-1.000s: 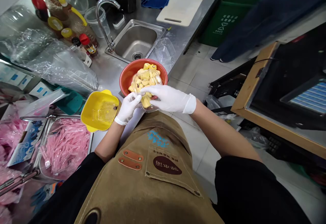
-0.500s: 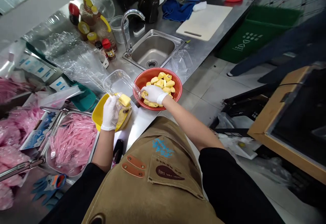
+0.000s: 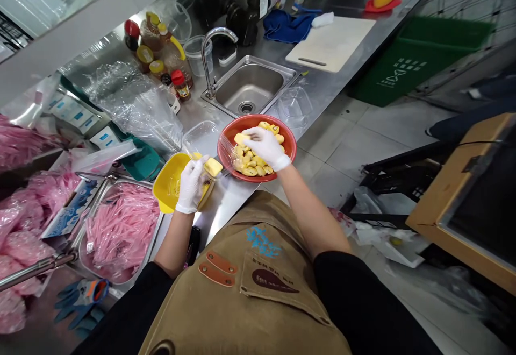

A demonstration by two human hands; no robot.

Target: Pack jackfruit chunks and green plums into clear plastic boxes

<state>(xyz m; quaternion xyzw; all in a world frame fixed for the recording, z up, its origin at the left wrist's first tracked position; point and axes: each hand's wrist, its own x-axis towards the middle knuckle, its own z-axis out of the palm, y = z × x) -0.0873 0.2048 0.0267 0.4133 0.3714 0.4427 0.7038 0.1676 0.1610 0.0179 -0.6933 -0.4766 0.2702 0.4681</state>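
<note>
My gloved left hand (image 3: pixel 191 184) is closed on the near side of a clear plastic container (image 3: pixel 200 135), tilted above the yellow basket (image 3: pixel 164 183). A yellow jackfruit piece (image 3: pixel 213 167) sits in the container beside my fingers. The container's right side overlaps the rim of a red bowl (image 3: pixel 291 153). Several jackfruit pieces (image 3: pixel 252 170) lie in that bowl. Over them, my gloved right hand (image 3: pixel 266 146) pinches one jackfruit piece (image 3: pixel 242 140) between thumb and fingers, near the container's edge.
Behind the bowl are a sink (image 3: pixel 250 83) with a faucet and another clear container (image 3: pixel 295 106). A cutting board (image 3: pixel 332 43) lies farther right. Bottles (image 3: pixel 181 86) and plastic bags stand to the left, beside a tray of pink wrapped items (image 3: pixel 121 226). A green bin (image 3: pixel 419 59) is on the floor.
My right hand has risen from among the fruit with a jackfruit piece in its fingers. The container in my left hand has tilted somewhat. The whole view has shifted slightly.
</note>
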